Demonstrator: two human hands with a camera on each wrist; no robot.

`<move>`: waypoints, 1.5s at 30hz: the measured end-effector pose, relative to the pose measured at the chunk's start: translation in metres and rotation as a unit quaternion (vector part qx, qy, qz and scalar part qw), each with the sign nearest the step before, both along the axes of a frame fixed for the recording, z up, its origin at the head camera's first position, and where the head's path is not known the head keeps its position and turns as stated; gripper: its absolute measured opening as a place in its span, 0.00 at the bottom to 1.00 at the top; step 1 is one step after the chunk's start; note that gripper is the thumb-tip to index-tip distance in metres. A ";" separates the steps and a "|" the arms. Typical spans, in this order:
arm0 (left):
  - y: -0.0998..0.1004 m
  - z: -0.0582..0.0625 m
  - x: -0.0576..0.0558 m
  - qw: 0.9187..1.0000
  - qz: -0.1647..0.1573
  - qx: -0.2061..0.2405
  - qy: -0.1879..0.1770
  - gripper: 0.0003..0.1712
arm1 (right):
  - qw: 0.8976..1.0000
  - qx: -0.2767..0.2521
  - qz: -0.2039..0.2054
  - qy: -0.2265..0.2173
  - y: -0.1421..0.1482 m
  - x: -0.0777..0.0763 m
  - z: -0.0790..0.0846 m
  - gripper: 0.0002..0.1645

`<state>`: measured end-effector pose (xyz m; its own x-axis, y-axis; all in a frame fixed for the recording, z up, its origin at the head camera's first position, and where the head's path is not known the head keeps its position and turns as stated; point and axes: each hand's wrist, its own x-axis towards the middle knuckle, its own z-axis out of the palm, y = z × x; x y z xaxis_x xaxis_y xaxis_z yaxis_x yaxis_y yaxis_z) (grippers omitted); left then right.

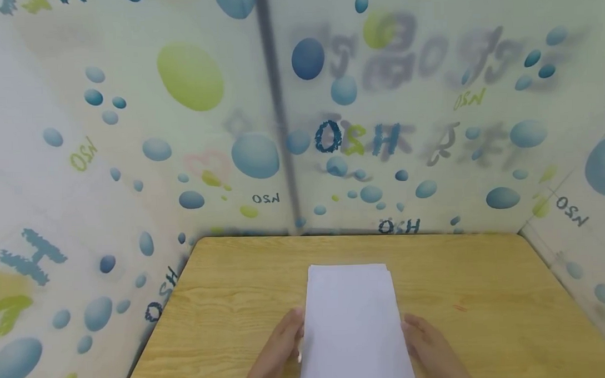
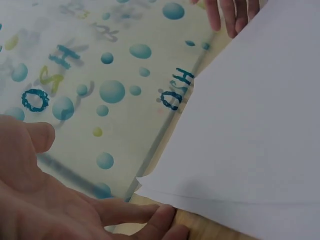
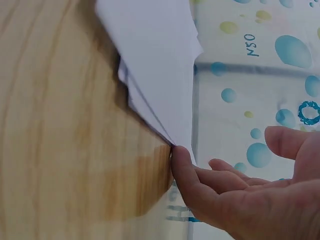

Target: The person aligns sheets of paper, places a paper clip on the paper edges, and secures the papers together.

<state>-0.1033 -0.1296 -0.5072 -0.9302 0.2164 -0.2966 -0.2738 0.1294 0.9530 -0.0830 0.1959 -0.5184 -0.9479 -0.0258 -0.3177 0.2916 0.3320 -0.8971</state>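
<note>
A stack of white paper [image 1: 354, 326] lies on the wooden table in front of me, its long sides running away from me. Along its left side is my left hand [image 1: 280, 345]; in the left wrist view the fingers [image 2: 155, 220] reach the paper's edge, while the thumb stands apart. My right hand [image 1: 430, 346] is at the opposite side. Its fingertips [image 3: 181, 156] meet a corner of the sheets in the right wrist view, thumb raised away from them. Several sheets sit unevenly there, with edges jutting out. The stack's near end runs out of the head view.
The wooden table [image 1: 486, 294] has rounded far corners and extends to both sides of the paper. Pale curtains [image 1: 429, 106] printed with blue and green dots and letters hang close behind it and at both sides. A small reddish mark [image 1: 459, 308] shows on the tabletop at right.
</note>
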 end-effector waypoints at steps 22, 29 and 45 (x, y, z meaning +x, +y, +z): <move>0.010 0.002 -0.026 1.000 -0.002 -0.008 0.027 0.57 | 0.997 0.058 0.010 0.051 0.006 -0.018 -0.004 0.40; 0.009 0.000 -0.048 0.999 0.028 -0.037 0.019 0.52 | 0.999 0.039 0.008 0.033 0.010 -0.042 0.002 0.36; 0.031 -0.008 -0.084 0.993 0.069 -0.094 0.013 0.51 | 0.997 0.081 0.009 0.017 -0.014 -0.077 0.002 0.41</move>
